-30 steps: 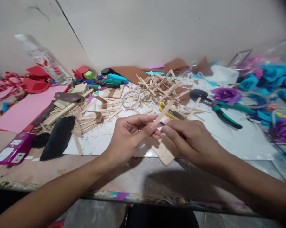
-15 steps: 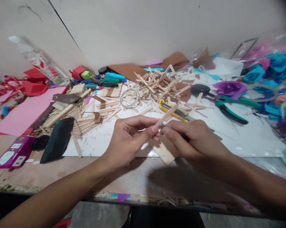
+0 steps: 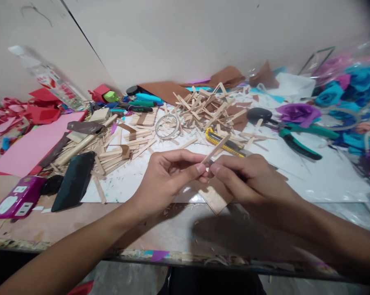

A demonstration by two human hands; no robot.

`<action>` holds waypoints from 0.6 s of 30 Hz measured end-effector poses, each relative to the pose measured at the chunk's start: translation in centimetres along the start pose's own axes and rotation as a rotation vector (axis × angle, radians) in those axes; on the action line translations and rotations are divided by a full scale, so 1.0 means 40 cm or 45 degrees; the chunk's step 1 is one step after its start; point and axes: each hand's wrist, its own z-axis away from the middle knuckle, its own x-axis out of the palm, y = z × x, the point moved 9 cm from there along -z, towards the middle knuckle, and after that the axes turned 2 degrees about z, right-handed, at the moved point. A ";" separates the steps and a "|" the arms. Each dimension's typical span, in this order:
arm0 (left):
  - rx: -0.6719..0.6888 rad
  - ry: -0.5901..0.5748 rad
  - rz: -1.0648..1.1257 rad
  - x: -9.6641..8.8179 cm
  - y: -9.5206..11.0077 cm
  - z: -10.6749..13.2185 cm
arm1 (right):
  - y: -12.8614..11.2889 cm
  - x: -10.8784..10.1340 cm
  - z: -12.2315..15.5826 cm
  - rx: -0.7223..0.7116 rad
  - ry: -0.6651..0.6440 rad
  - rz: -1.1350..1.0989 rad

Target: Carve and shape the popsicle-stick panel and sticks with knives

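My left hand (image 3: 166, 178) pinches the lower end of a thin wooden craft stick (image 3: 217, 148), which slants up and to the right above the table. My right hand (image 3: 249, 180) is closed right beside it, fingertips meeting the left ones at the stick's base; a dark object shows inside its grip, but I cannot make out what it is. Under both hands a flat panel of glued sticks (image 3: 214, 196) lies on the white sheet (image 3: 311, 172).
A heap of cut sticks (image 3: 203, 108), a tape ring (image 3: 167, 126), a yellow utility knife (image 3: 224, 143) and green-handled pliers (image 3: 295, 139) lie beyond the hands. Stick piles (image 3: 111, 151), a black case (image 3: 74, 180), a purple device (image 3: 15, 198) and pink paper (image 3: 34, 141) sit left; paper flowers (image 3: 295, 112) right.
The view shifted slightly. Both hands hold almost the same pose around the stick; the stick's tip has dipped a little lower.
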 end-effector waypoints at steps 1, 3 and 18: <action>-0.023 -0.009 0.031 0.002 -0.003 0.000 | 0.000 0.001 0.001 0.000 -0.003 -0.007; -0.062 -0.007 0.056 0.001 -0.009 0.000 | 0.000 0.001 0.003 0.001 -0.001 -0.033; 0.065 -0.034 -0.163 0.011 0.016 -0.006 | 0.010 0.007 0.004 0.056 -0.023 -0.018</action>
